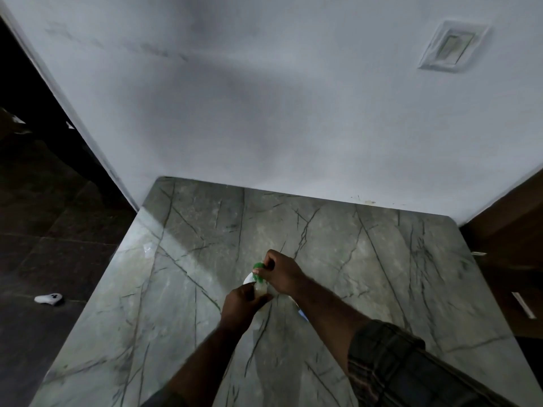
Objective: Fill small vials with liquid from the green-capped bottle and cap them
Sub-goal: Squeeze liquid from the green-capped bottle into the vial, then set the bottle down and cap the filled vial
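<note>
Over the middle of the grey-green marble table [176,304] I hold a small clear bottle [261,290] with a green cap [258,267]. My left hand [242,301] grips the bottle's body from below and left. My right hand [280,274] curls its fingers and thumb round the green cap at the top. A white round thing [249,279] shows just behind the bottle, mostly hidden by my hands. No vials are plainly visible; a small blue-white edge [302,314] peeks out under my right forearm.
A white wall [264,113] rises at the table's far edge, with a switch plate [452,47] at upper right. Dark floor lies to the left, with a small white object [48,298] on it. Brown wooden furniture [514,230] stands to the right.
</note>
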A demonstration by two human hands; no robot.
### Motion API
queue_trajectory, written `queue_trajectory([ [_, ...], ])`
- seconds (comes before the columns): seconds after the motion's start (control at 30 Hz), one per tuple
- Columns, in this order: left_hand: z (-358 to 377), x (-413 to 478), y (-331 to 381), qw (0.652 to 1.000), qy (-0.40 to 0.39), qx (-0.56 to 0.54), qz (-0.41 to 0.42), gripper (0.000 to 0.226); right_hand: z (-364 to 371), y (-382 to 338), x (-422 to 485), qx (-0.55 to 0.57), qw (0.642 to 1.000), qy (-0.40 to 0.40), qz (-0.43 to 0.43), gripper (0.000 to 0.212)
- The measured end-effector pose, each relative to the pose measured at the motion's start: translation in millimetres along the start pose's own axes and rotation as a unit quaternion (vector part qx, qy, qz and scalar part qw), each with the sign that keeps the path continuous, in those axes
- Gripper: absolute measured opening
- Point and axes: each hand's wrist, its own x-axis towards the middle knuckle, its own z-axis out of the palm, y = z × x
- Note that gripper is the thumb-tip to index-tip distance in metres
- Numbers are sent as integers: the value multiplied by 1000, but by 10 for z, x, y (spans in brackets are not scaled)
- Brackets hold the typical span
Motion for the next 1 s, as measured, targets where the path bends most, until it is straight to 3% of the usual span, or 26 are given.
queue_trajectory([
  [0.5, 6, 16, -30, 1000, 5, -4, 23, 18, 33, 23, -26, 2, 1000, 6, -10, 33],
  [0.7, 39, 7, -85, 1000, 0, -16, 7, 26, 41, 16, -42, 3, 1000, 2, 2, 32],
  [1.0, 28, -34, -26, 999, 6, -42, 0, 23, -25, 115, -147, 109, 991, 24, 79, 43],
])
